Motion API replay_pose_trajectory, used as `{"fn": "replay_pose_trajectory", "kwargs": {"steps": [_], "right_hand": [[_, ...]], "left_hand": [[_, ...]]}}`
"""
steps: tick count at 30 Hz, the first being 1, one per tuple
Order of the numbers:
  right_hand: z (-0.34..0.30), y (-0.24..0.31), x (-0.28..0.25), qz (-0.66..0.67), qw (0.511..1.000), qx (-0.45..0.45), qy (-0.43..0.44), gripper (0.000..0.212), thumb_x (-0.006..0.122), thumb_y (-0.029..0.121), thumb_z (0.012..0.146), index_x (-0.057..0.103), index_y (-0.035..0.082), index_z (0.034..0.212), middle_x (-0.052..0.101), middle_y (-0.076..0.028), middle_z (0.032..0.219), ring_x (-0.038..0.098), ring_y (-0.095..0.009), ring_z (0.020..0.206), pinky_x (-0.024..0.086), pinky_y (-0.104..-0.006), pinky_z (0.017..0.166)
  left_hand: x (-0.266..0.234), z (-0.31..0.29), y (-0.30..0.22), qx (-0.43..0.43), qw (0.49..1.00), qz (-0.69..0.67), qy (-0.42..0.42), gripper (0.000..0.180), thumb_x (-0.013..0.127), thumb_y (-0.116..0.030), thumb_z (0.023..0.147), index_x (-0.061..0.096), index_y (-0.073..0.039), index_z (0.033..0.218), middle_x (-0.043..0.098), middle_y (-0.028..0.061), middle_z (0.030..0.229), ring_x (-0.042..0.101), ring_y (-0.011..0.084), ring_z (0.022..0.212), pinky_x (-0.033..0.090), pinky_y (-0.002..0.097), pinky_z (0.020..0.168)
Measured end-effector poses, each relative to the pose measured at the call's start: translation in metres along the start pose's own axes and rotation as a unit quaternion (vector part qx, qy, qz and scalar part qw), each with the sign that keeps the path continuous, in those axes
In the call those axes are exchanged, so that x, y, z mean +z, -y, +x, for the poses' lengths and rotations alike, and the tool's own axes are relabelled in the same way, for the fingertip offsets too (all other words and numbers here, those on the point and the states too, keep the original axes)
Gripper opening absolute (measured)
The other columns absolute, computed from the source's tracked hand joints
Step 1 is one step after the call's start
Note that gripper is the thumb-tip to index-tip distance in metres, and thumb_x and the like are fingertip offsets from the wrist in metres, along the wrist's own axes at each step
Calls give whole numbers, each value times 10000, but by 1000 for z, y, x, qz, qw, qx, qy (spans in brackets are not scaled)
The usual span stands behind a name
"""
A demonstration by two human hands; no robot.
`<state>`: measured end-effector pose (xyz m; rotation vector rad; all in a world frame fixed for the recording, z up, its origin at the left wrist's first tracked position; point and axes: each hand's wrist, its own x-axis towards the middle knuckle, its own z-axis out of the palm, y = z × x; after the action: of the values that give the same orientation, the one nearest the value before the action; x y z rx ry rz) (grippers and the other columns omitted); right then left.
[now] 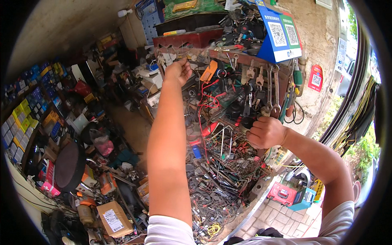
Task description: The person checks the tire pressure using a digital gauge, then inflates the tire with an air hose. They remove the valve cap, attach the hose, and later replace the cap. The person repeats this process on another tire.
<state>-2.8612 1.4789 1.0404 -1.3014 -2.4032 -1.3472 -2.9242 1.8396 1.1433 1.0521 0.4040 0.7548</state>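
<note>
Workshop, person's POV. A big heap of tools and loose metal bits (220,179) fills the near ctr; a dark red box (183,40) sits far ctr, a blue folded sign (281,34) far R. Two spanners (269,87) hang R, lower heads right by the R hand (266,132): fingers curled together, can't tell if clamped on anything. L hand (178,72), far ctr, fingers loosely bent, hold unclear. Large keys (260,76) hang L of the spanners. Step in hand: prob. a two-handed reach; next move calls for a sure grip w/out snagging.
</note>
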Motion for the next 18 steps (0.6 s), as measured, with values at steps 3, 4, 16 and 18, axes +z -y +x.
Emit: {"fn": "replay_pose_trajectory", "kwargs": {"steps": [3,4,16,18], "right_hand": [[-2,1,2,-2,1000,2,-6,191,619,226,590,455,138,631,401,30,585,473,-136,544,383,-284,494],[-2,2,2,-6,1000,12,-2,189,616,225,589,453,139,629,400,30,584,471,-136,542,382,-284,494],[-11,4,17,52,997,2,-50,156,631,227,665,514,124,670,575,-14,677,604,-201,639,486,-357,553],[-14,3,26,61,994,-1,-91,140,621,233,703,518,146,667,570,-10,623,630,-211,652,477,-355,538]], "left_hand": [[-9,-7,-1,-15,1000,24,-7,140,584,-165,929,624,-52,1002,638,53,866,597,156,737,531,316,624],[-11,-10,-1,-11,999,28,-19,137,584,-166,930,624,-53,997,638,54,866,599,156,741,533,318,628],[-63,-144,85,238,961,92,-106,190,580,-71,887,627,28,1042,676,137,953,654,243,866,520,328,803],[-66,-218,120,259,963,10,-69,225,560,-88,912,603,47,1086,640,168,1051,612,236,958,489,345,854]]}}
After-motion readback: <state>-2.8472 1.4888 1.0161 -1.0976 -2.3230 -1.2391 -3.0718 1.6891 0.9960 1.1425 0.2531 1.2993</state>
